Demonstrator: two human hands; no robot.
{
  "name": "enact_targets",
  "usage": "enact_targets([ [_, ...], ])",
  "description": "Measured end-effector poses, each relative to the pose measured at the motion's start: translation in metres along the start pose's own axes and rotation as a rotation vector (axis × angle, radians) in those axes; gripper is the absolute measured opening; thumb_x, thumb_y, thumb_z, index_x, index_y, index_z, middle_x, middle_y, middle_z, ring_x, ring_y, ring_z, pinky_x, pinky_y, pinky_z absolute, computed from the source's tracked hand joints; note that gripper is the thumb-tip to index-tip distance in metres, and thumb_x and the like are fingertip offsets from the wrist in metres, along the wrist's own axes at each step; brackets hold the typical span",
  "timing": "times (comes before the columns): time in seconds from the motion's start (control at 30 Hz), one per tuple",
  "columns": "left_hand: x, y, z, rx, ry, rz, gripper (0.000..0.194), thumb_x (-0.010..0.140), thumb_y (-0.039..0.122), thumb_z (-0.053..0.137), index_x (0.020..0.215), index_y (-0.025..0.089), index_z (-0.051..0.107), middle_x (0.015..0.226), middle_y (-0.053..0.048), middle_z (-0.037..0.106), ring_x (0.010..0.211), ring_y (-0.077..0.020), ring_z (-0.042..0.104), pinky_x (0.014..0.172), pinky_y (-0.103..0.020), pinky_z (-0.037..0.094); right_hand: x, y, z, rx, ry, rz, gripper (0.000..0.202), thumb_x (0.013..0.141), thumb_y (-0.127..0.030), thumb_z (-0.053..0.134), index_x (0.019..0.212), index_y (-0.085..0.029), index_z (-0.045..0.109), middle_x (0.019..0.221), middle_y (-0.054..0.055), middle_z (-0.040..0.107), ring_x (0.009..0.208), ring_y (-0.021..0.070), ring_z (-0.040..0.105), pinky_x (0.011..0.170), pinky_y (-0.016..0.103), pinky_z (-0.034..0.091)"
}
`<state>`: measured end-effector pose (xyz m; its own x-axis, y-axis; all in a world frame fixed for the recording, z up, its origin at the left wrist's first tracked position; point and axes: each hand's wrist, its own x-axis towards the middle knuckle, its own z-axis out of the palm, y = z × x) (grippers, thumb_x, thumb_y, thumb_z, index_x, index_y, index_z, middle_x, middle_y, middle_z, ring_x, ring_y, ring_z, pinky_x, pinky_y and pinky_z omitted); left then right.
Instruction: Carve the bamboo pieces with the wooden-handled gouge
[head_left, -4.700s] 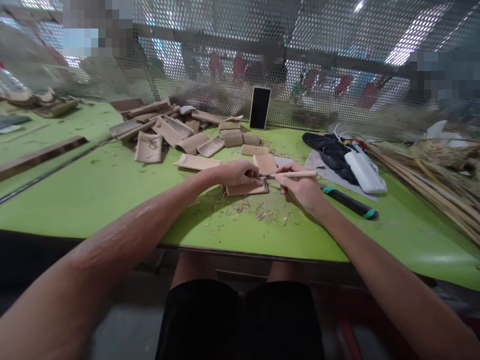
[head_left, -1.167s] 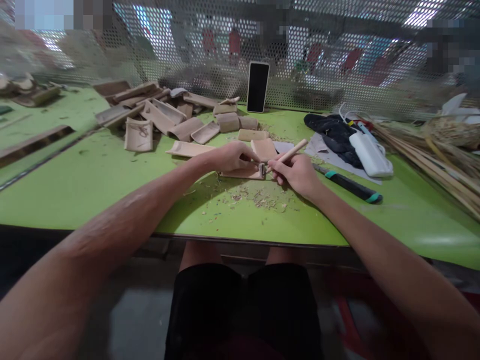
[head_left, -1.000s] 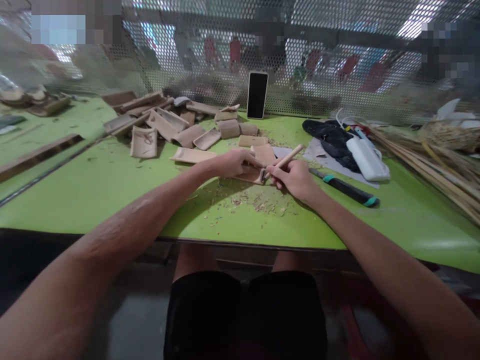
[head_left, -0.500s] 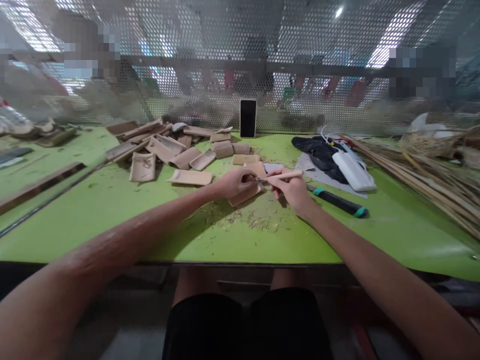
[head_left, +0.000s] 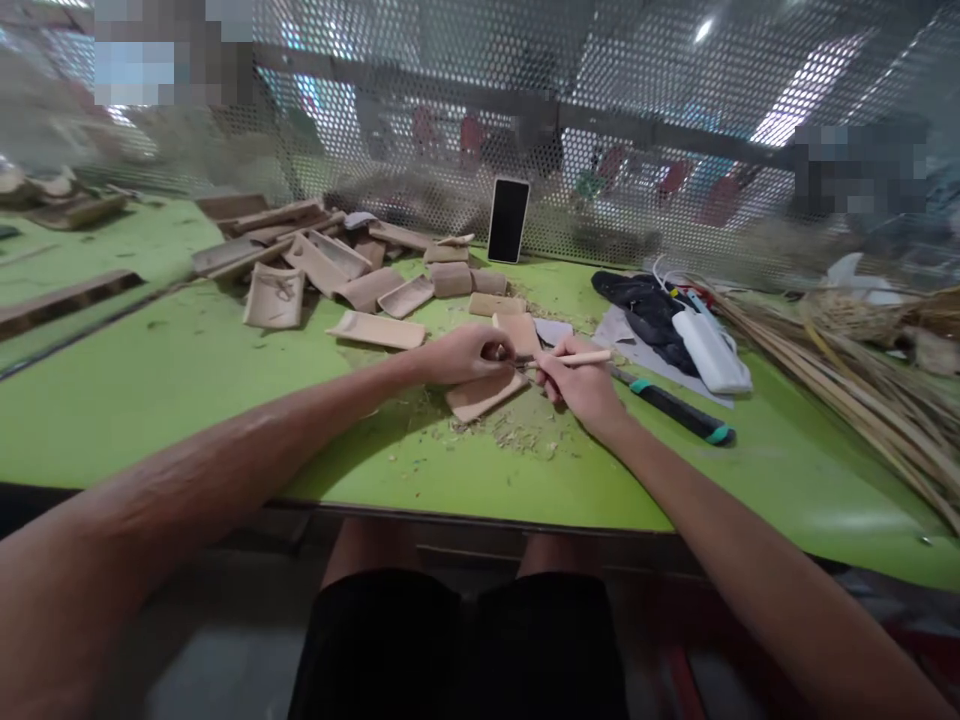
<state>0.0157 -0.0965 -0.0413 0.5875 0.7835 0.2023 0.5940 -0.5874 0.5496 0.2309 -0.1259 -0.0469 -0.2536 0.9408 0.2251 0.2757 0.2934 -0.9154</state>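
Observation:
My right hand (head_left: 581,385) is closed around a thin tool with a pale wooden handle (head_left: 589,358), its tip pointing left toward my other hand. My left hand (head_left: 476,355) is curled just behind a curved bamboo piece (head_left: 487,395); the thumb and fingers come together, but what they pinch is too small to make out. That bamboo piece lies on the green table (head_left: 420,480), partly beneath my left hand. Fine shavings (head_left: 521,435) are scattered in front of it. Another bamboo piece (head_left: 516,333) lies right behind my hands.
Many bamboo pieces (head_left: 371,290) are heaped back left. A phone (head_left: 508,220) stands upright against the perforated screen. To the right lie a black-handled tool (head_left: 679,410), dark cloth (head_left: 649,315), a white power strip (head_left: 712,350) and long bamboo strips (head_left: 840,385).
The view has tilted and shifted slightly. The tool in my right hand sits flatter, and more of the bamboo piece shows below my left hand.

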Motion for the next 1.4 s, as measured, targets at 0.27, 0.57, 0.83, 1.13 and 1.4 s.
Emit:
enact_targets([
  [0.27, -0.002, -0.003, 0.004, -0.041, -0.019, 0.013, 0.03, 0.087, 0.039, 0.063, 0.101, 0.015, 0.072, 0.085, -0.007, 0.07, 0.069, -0.0135, 0.056, 0.061, -0.025, 0.038, 0.001, 0.003, 0.0, 0.025, -0.024, -0.016, 0.028, 0.089, -0.04, 0.066, 0.07, -0.022, 0.055, 0.046, -0.005, 0.054, 0.037, 0.0089, 0.045, 0.036, 0.022, 0.036],
  [0.57, -0.004, -0.003, 0.0, -0.08, -0.037, 0.056, 0.034, 0.087, 0.041, 0.066, 0.106, 0.014, 0.072, 0.087, -0.009, 0.071, 0.07, -0.0143, 0.058, 0.061, -0.026, 0.038, 0.001, 0.004, -0.002, -0.074, -0.059, -0.017, 0.026, 0.089, -0.043, 0.067, 0.076, -0.023, 0.057, 0.048, -0.005, 0.054, 0.039, 0.0105, 0.047, 0.039, 0.023, 0.038],
  [0.83, -0.001, -0.004, -0.003, -0.098, -0.144, 0.06, 0.043, 0.081, 0.044, 0.07, 0.109, 0.012, 0.072, 0.081, -0.006, 0.067, 0.066, -0.0146, 0.053, 0.06, -0.027, 0.035, 0.0, 0.003, 0.0, -0.185, -0.038, -0.059, 0.025, 0.085, -0.043, 0.071, 0.076, -0.023, 0.061, 0.051, -0.004, 0.055, 0.042, 0.0114, 0.046, 0.04, 0.024, 0.035],
  [1.13, 0.002, -0.011, -0.001, -0.092, -0.136, 0.029, 0.052, 0.079, 0.051, 0.071, 0.116, 0.013, 0.071, 0.087, -0.007, 0.068, 0.071, -0.0169, 0.055, 0.064, -0.028, 0.037, 0.003, 0.005, -0.001, -0.078, -0.02, 0.003, 0.023, 0.083, -0.035, 0.07, 0.071, -0.023, 0.055, 0.046, -0.005, 0.055, 0.038, 0.011, 0.047, 0.038, 0.022, 0.037],
  [1.4, 0.002, -0.011, 0.0, -0.103, -0.158, 0.026, 0.049, 0.081, 0.049, 0.07, 0.115, 0.013, 0.07, 0.086, -0.007, 0.065, 0.072, -0.0159, 0.055, 0.063, -0.026, 0.038, -0.002, -0.006, -0.005, -0.08, -0.026, 0.044, 0.025, 0.082, -0.026, 0.066, 0.064, -0.023, 0.049, 0.041, -0.006, 0.05, 0.034, 0.0094, 0.042, 0.034, 0.022, 0.032],
])
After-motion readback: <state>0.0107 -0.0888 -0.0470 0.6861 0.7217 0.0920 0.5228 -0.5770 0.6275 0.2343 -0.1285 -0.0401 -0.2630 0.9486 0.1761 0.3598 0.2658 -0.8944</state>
